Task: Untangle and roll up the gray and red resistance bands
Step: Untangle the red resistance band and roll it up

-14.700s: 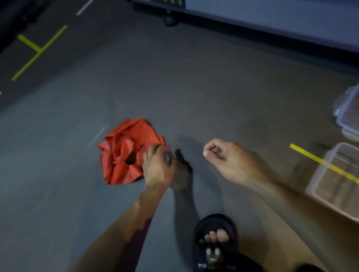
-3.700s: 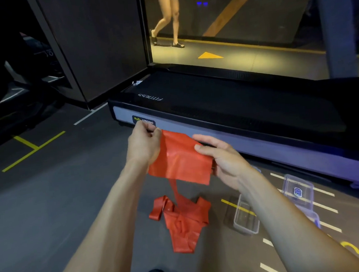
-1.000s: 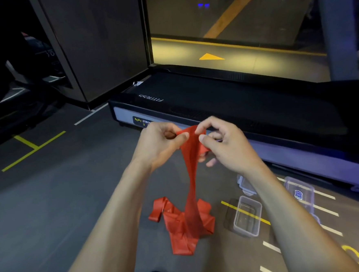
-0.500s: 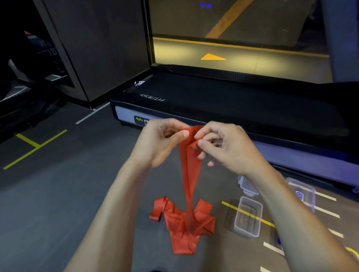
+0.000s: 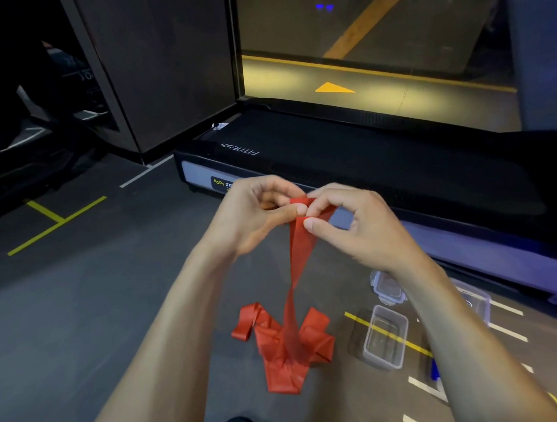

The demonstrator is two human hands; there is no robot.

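One red band [image 5: 298, 249] hung at frame centre, its top end pinched between both hands, left hand [image 5: 254, 219] and right hand [image 5: 354, 228], the rest heaped on the floor [image 5: 96, 306] below. The rolling looked just begun; next, fingers should turn the end over tightly. No gray band showed.

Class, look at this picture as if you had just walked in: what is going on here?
A person stands on a dark gym floor beside a black treadmill. The left hand and right hand both pinch the top end of a flat red resistance band. The band hangs down twisted, its lower part lying in a crumpled heap on the floor. It is not yet rolled up. Clear plastic containers sit on the floor to the right. No gray band is in view.
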